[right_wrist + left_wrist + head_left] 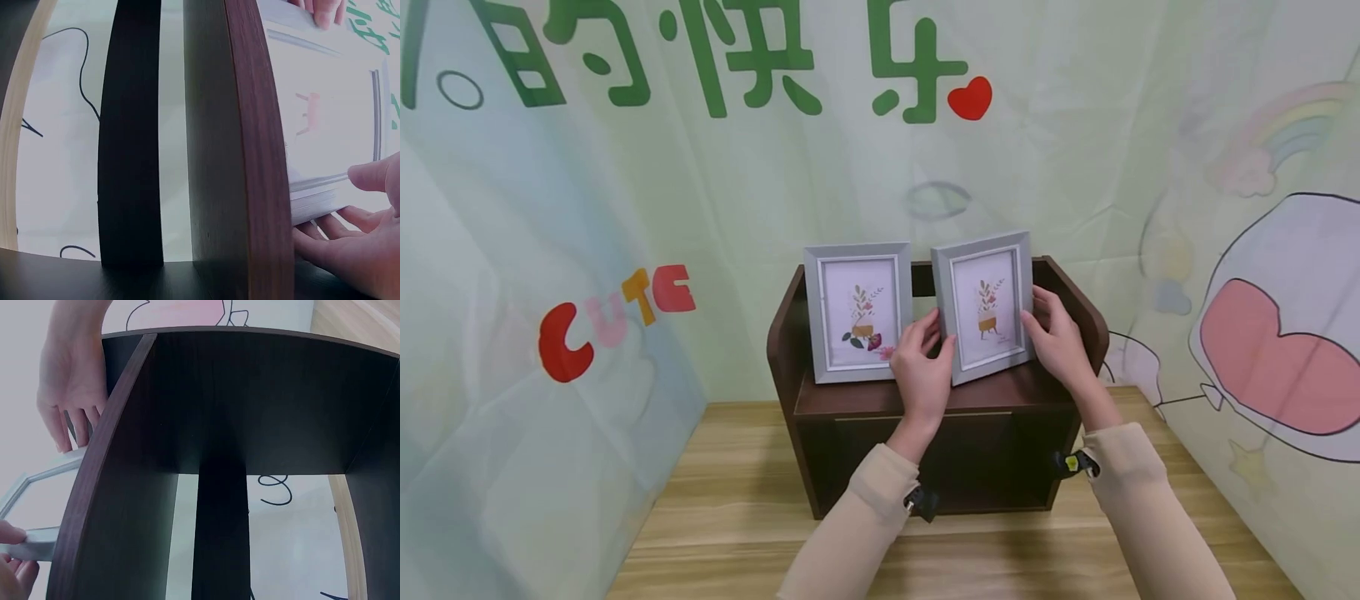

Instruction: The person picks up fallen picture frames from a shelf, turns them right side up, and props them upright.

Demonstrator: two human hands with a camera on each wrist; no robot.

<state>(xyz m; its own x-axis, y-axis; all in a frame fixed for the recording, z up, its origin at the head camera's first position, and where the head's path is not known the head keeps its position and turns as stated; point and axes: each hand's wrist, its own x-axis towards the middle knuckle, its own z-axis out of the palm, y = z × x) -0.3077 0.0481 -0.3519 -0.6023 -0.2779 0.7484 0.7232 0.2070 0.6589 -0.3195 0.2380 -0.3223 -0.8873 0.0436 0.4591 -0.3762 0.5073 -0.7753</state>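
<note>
Both hands are on a grey picture frame point(988, 304) that leans at a slight tilt on the top shelf. Its picture shows a potted plant. My left hand point(922, 362) grips the left edge, thumb in front; in the left wrist view those fingers point(14, 534) close round the frame's edge. Along the opposite side, my right hand point(1060, 337) pinches the frame, thumb on the front and fingers behind, as the right wrist view shows. To the left stands a second grey picture frame point(859, 371), upright, with a dark red flower point(874, 342) low before its picture.
The frames are on a dark brown two-tier shelf point(925, 400) with raised side panels and an open lower compartment. It stands on a wood-grain table point(722, 500). A printed cloth backdrop point(737, 200) hangs close behind and along both sides.
</note>
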